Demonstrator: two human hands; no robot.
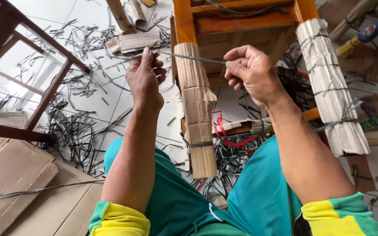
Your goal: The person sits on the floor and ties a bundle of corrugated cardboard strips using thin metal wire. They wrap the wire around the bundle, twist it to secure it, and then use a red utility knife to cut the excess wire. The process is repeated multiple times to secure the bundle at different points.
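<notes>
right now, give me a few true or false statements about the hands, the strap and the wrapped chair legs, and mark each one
1. Both hands pinch one thin grey strap stretched between them. True: the left hand grips one end, the right hand the other.
2. The nearer chair leg is bare wood from top to bottom. False: brown corrugated cardboard covers it.
3. The leg on the right is wrapped in pale cardboard tied with several strap loops. True.
4. The floor is swept clean. False: dark strap offcuts litter the white tiles.
5. A red ribbon lies between the two legs. True.
</notes>
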